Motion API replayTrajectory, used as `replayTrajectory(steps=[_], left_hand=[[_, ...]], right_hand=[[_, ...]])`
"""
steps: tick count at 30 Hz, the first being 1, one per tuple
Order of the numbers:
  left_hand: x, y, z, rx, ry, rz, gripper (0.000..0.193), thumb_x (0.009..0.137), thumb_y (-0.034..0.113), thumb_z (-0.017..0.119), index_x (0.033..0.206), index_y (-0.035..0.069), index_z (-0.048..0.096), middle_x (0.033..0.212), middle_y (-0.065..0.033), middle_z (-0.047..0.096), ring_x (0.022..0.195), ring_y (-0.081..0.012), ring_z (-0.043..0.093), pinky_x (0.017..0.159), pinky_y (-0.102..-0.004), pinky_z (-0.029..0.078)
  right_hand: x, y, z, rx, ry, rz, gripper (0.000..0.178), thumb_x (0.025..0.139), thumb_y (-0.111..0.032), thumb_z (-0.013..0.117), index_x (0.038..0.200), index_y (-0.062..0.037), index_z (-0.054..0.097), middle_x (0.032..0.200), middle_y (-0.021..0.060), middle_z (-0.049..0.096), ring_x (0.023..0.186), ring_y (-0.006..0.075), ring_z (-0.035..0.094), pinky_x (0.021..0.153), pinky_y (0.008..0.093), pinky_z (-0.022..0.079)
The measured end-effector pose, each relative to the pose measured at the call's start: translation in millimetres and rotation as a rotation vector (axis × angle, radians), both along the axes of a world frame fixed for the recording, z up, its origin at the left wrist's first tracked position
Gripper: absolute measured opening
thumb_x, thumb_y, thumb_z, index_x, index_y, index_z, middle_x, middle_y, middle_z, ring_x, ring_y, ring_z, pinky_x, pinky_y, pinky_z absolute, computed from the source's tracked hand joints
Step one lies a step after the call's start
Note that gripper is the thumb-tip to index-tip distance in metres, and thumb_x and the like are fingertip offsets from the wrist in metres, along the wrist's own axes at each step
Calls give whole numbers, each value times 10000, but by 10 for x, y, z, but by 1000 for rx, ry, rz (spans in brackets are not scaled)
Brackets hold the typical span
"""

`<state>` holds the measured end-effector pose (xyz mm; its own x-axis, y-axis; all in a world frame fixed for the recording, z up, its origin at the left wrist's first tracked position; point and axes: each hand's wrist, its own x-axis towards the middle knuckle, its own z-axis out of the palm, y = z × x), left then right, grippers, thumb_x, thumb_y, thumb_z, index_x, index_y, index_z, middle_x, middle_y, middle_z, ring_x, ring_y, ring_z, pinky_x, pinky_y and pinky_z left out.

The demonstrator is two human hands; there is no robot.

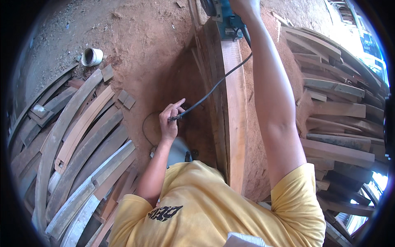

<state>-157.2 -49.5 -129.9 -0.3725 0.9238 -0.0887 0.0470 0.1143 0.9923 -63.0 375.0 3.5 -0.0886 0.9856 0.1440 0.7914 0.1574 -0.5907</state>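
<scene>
A long wooden beam runs away from my body, its light top face smooth. At its far end sits a teal corded power tool, apparently an electric planer, partly cut off by the upper picture edge. My right hand is closed on its handle at the end of my outstretched arm; the fingertips are out of view. To the left of the beam, my left hand pinches the black power cord, index finger pointing out. The cord curves over the beam from this hand up to the tool.
Stacked curved timber pieces lie on the left, with more piled boards on the right. A white bucket lies tipped at the far left. Reddish sawdust covers the ground, where small wood blocks lie.
</scene>
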Motion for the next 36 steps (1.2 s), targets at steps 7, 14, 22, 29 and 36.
replayTrajectory(steps=[7,14,22,29,36], left_hand=[[-165,-704,-197,-103,80,5,510,1104,442,572,1309,20,770,832,-106,707,736,-202,640,666,-367,479],[21,-522,-140,-75,76,-80,527,1089,475,598,1297,24,773,845,-103,699,740,-200,649,684,-345,501],[145,-62,29,5,76,-12,633,1105,581,505,1299,47,783,847,-98,731,796,-203,658,734,-364,506],[-47,-432,-23,-19,108,13,628,1105,572,517,1310,40,778,849,-94,733,798,-203,658,729,-361,505],[129,-617,-80,-49,150,-201,594,1039,575,634,1271,52,790,851,-109,735,804,-279,665,781,-406,533]], right_hand=[[1214,-2657,304,-191,21,23,417,840,17,653,1242,-20,757,1066,139,790,953,189,733,840,344,558],[1008,-2416,326,-136,13,-22,316,883,-92,701,1184,-5,739,928,227,774,901,369,787,803,444,585],[95,-99,42,73,-29,40,292,802,-158,686,966,69,771,884,321,750,867,437,777,778,514,598],[1037,-1691,138,-119,-52,36,215,861,-190,726,936,4,778,702,125,714,613,193,657,597,403,521],[1731,-3280,362,-254,69,-140,416,851,-80,722,1263,-28,754,1009,184,793,935,283,774,847,407,585]])
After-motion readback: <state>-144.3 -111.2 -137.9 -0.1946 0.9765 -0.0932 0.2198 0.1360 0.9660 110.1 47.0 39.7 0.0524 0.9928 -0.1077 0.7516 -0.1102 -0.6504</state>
